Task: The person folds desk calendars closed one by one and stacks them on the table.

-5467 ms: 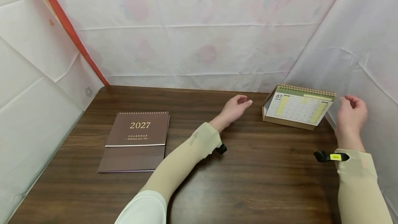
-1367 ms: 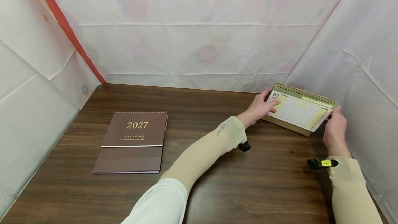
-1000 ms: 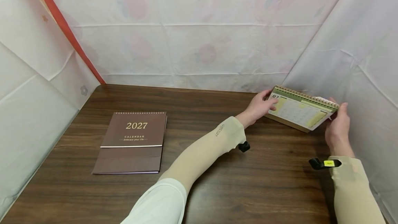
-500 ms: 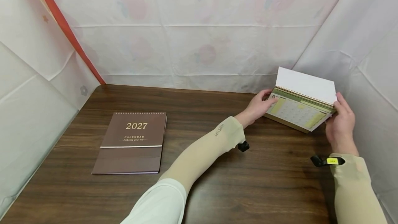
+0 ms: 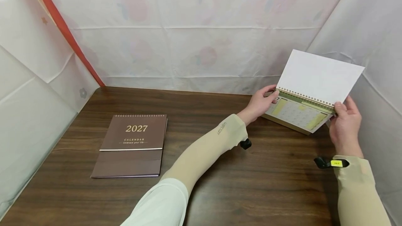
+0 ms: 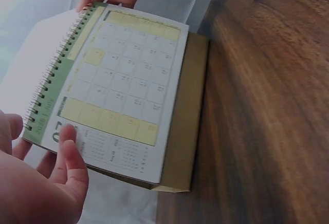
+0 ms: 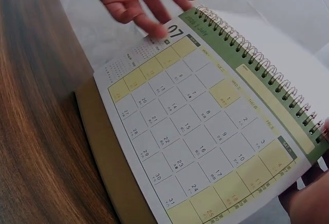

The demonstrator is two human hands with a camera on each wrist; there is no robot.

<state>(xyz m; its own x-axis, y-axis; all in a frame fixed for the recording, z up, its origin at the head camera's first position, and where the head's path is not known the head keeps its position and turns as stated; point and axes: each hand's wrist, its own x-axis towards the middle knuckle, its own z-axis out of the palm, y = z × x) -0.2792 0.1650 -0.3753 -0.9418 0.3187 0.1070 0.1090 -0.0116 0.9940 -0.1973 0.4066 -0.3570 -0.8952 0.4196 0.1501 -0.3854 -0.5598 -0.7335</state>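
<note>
A spiral-bound desk calendar (image 5: 299,112) with a green header stands tilted on its cardboard base (image 6: 193,111) at the table's back right. Its front shows July, marked 07 (image 7: 175,31). Above the coil, a blank white page (image 5: 320,74) is raised at the back. My left hand (image 5: 260,103) holds the left end, thumb in front and fingers partly hidden behind. At the right end of the coil, my right hand (image 5: 346,126) pinches the calendar by the raised page, with the thumb in front.
A brown 2027 calendar (image 5: 135,133) lies on the left of the dark wooden table (image 5: 251,187). White cloth (image 5: 201,44) hangs behind the table and along both sides. A red strip (image 5: 67,32) runs down the back left corner.
Both hands came onto the green-topped calendar from either side. The white page then rose from behind the coil, with the right hand moving up beside it. The brown calendar stayed put.
</note>
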